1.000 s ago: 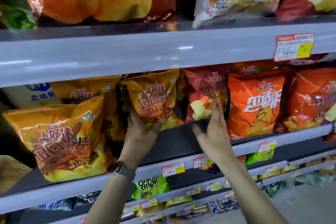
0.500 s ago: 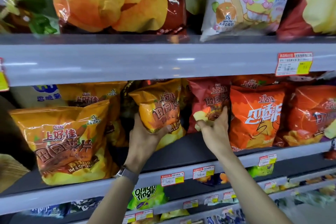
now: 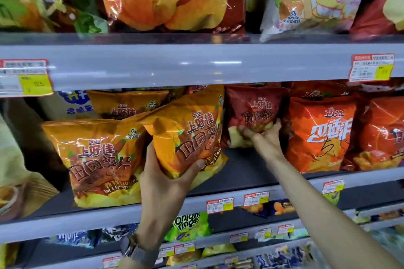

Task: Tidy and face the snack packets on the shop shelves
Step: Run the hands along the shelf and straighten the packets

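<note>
Left hand (image 3: 162, 183) grips a tilted yellow packet (image 3: 185, 137); right hand (image 3: 261, 135) clutches the red packet (image 3: 253, 111); either could slip forward off the shelf (image 3: 251, 172).

Your one head-worn camera faces the snack shelving close up and nearly straight on, its height between the upper shelf edge (image 3: 175, 65) and the middle shelf (image 3: 251, 166), so lower shelves (image 3: 218, 243) fall away along the bottom.
</note>
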The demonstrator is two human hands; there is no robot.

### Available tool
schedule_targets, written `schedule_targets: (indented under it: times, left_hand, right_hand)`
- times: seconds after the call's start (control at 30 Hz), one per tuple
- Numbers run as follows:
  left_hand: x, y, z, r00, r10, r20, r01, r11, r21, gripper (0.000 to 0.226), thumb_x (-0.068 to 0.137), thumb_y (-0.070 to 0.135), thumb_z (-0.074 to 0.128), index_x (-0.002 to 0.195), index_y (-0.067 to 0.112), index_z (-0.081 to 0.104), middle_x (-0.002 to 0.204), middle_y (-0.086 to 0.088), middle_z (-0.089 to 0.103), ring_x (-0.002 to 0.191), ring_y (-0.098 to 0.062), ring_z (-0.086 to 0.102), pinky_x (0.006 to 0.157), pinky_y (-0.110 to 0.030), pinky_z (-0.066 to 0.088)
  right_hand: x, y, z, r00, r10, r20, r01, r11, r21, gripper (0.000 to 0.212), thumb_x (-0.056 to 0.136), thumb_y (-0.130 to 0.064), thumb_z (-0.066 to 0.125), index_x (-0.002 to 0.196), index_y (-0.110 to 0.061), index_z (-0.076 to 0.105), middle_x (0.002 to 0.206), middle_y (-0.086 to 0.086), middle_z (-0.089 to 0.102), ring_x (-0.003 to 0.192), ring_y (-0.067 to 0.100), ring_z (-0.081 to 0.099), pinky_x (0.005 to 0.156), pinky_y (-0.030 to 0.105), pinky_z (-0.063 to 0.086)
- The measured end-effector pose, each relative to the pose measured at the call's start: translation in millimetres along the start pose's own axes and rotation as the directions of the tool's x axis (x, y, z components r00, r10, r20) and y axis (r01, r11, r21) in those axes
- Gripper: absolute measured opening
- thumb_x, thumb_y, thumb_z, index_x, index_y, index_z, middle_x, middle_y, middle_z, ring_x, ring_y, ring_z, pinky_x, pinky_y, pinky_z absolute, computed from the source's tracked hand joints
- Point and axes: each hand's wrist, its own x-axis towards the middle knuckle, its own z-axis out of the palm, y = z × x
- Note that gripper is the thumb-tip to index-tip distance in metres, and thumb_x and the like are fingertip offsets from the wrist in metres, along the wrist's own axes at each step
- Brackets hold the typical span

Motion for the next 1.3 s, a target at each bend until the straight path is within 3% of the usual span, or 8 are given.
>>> schedule_targets:
  times: [0.17, 0.43, 0.67, 0.8, 0.9, 1.0, 1.17, 1.3]
  left_hand:
    - [-18, 1, -21, 0.998, -0.056, 0.035, 0.057, 0.998, -0.036, 0.087, 0.062, 0.041, 0.095, 0.137, 0.035, 0.052, 0.116, 0.022, 0.071, 0.100, -0.002, 0.072, 0.080, -0.025, 0.061]
    - [-40, 5, -34, 0.994, -0.094, 0.054, 0.098, 0.993, -0.072, 0.083, 0.061, 0.033, 0.098, 0.133, 0.034, 0.056, 0.115, 0.016, 0.075, 0.102, -0.007, 0.074, 0.085, -0.035, 0.060]
    - [-38, 6, -34, 0.991, -0.106, 0.083, 0.108, 0.994, -0.028, 0.087, 0.066, 0.042, 0.097, 0.139, 0.034, 0.051, 0.122, 0.014, 0.072, 0.107, -0.009, 0.072, 0.087, -0.037, 0.062]
    - [-28, 11, -19, 0.994, -0.067, 0.081, 0.061, 0.995, 0.074, 0.090, 0.064, 0.053, 0.092, 0.140, 0.034, 0.048, 0.116, 0.019, 0.071, 0.099, -0.002, 0.071, 0.078, -0.025, 0.062]
    - [-16, 17, 4, 0.993, -0.040, 0.115, 0.023, 0.989, 0.146, 0.095, 0.068, 0.060, 0.089, 0.146, 0.037, 0.042, 0.122, 0.017, 0.069, 0.103, -0.008, 0.071, 0.082, -0.034, 0.062]
    - [-1, 23, 37, 0.990, -0.006, 0.144, -0.024, 0.978, 0.206, 0.097, 0.071, 0.061, 0.087, 0.149, 0.037, 0.035, 0.123, 0.015, 0.066, 0.105, -0.013, 0.070, 0.085, -0.034, 0.061]
    - [18, 25, 96, 0.976, -0.008, 0.219, -0.050, 0.965, 0.259, 0.101, 0.080, 0.048, 0.087, 0.157, 0.029, 0.025, 0.119, 0.008, 0.066, 0.110, -0.023, 0.067, 0.088, -0.034, 0.054]
    - [31, 20, 131, 0.965, -0.028, 0.260, -0.038, 0.969, 0.246, 0.093, 0.084, 0.045, 0.084, 0.154, 0.023, 0.026, 0.124, -0.004, 0.071, 0.111, -0.035, 0.069, 0.088, -0.046, 0.056]
  right_hand:
    - [1, 0, 3, 0.998, 0.003, 0.056, -0.004, 1.000, 0.024, 0.115, 0.058, -0.042, 0.099, 0.149, -0.019, 0.034, 0.129, -0.001, 0.064, 0.116, 0.018, 0.064, 0.097, 0.027, 0.050]
    - [-28, -6, 60, 0.971, -0.042, 0.234, 0.039, 0.999, 0.017, 0.133, 0.039, -0.075, 0.092, 0.150, -0.034, 0.030, 0.142, -0.004, 0.055, 0.129, 0.016, 0.057, 0.113, 0.045, 0.046]
    - [-34, -12, 79, 0.944, -0.008, 0.329, 0.003, 1.000, 0.016, 0.127, 0.054, -0.070, 0.085, 0.156, -0.036, 0.019, 0.149, -0.002, 0.048, 0.136, 0.017, 0.051, 0.116, 0.046, 0.042]
    - [-43, -8, 49, 0.950, 0.005, 0.312, -0.065, 0.981, 0.183, 0.086, 0.080, -0.039, 0.084, 0.149, -0.026, 0.034, 0.121, -0.001, 0.061, 0.112, 0.017, 0.065, 0.097, 0.035, 0.052]
    - [-54, 0, 16, 0.986, 0.043, 0.160, -0.088, 0.954, 0.286, 0.051, 0.087, -0.043, 0.074, 0.129, -0.022, 0.057, 0.117, 0.004, 0.071, 0.111, 0.026, 0.069, 0.104, 0.044, 0.052]
    - [-72, 9, -10, 0.998, 0.054, -0.030, -0.042, 0.945, 0.325, 0.016, 0.102, -0.024, 0.061, 0.118, -0.022, 0.064, 0.121, 0.010, 0.071, 0.113, 0.030, 0.067, 0.104, 0.043, 0.051]
    - [-101, 20, -29, 0.999, 0.045, -0.006, -0.042, 0.968, 0.248, 0.044, 0.101, -0.030, 0.060, 0.144, -0.026, 0.052, 0.144, -0.004, 0.054, 0.133, 0.014, 0.049, 0.105, 0.033, 0.036]
    - [-105, 25, -39, 0.999, 0.046, 0.000, -0.045, 0.983, 0.180, 0.073, 0.091, -0.049, 0.064, 0.157, -0.031, 0.038, 0.158, -0.009, 0.043, 0.145, 0.013, 0.039, 0.117, 0.041, 0.031]
